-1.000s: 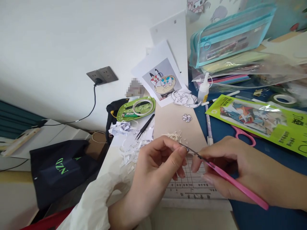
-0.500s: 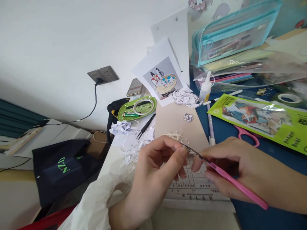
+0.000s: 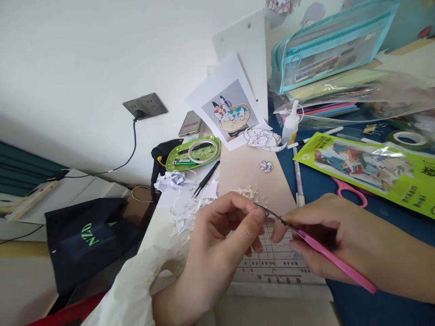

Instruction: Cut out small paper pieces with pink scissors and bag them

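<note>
My left hand (image 3: 220,244) is closed, its thumb and index finger pinching a small paper cut-out (image 3: 262,209) that is mostly hidden by the fingertips. In my right hand (image 3: 333,240) is a pair of pink-handled scissors (image 3: 326,253), seen nearly edge-on. Their thin dark blades reach up to the left fingertips, right at the pinched paper. Beneath both hands lies a printed form with a grid (image 3: 272,258). Just beyond the hands are small cream scraps (image 3: 249,192). A tiny cut-out (image 3: 266,166) and a larger line-drawn cut-out (image 3: 265,139) lie farther back.
White paper scraps (image 3: 185,213) and black tweezers (image 3: 206,179) lie left, near a green tray (image 3: 170,163) holding a tape roll. A printed picture (image 3: 231,108) leans behind. On the right are a glue bottle (image 3: 290,127), a lime packet (image 3: 370,170) and a pencil case (image 3: 333,54).
The scissors' handle end has shifted very slightly up and left. Both hands otherwise keep nearly the same pose at the paper.
</note>
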A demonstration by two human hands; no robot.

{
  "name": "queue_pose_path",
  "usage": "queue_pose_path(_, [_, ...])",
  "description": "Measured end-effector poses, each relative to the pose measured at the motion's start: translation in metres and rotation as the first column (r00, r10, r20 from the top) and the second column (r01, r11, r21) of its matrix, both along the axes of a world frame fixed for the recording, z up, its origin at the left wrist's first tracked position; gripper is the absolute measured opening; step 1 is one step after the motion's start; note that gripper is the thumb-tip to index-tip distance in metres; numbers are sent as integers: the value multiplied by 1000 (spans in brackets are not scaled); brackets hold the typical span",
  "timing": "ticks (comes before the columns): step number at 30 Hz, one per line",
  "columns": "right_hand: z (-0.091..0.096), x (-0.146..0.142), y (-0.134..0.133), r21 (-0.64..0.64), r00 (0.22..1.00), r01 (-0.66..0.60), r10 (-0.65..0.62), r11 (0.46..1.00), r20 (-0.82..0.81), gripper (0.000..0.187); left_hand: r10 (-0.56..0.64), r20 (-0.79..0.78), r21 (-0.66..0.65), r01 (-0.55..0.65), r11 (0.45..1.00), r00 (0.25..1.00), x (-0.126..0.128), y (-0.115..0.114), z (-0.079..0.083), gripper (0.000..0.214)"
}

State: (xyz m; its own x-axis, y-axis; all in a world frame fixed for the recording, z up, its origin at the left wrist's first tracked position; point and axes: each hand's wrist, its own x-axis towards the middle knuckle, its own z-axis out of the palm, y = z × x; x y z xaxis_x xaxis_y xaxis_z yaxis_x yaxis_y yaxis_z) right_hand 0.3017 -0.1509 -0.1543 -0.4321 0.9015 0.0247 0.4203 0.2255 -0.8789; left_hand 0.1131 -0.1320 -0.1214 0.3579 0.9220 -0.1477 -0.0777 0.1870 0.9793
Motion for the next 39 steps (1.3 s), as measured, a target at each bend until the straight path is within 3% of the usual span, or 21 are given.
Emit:
queue_pose_path(4, [4,-2,4,-36,997,-72,72,997,-14,20,-2,6,3,2,1000,1000,0,0,0,12])
queue_pose_path(12, [9,1,3,-179,993,23,-44,984,-111,8,-8,-50,42,10,999,999,1,0,0,13])
queue_pose_path(14, [10,0,3,-115,989,78,-91,990,-115,7,-14,-65,48,17,999,998,2,1,0,12])
queue_pose_path(16, [10,-1,3,41,986,131,-125,991,-110,11,-23,-81,38,26,999,996,3,0,0,12])
queue_pose_path(19, [10,-2,2,273,979,201,-184,941,-88,14,-47,-100,15,49,999,994,5,-1,-1,14])
queue_pose_path(24, [12,-3,0,462,977,205,-206,863,-49,6,-94,-63,-30,93,995,994,8,-4,-3,11])
queue_pose_path(33, [15,-4,1,491,976,216,-204,844,-80,7,-120,-13,-64,119,991,993,6,-3,-3,9])
queue_pose_path(39, [18,-2,-2,420,984,169,-180,892,-14,8,-137,5,-80,137,987,991,5,-4,-3,7])
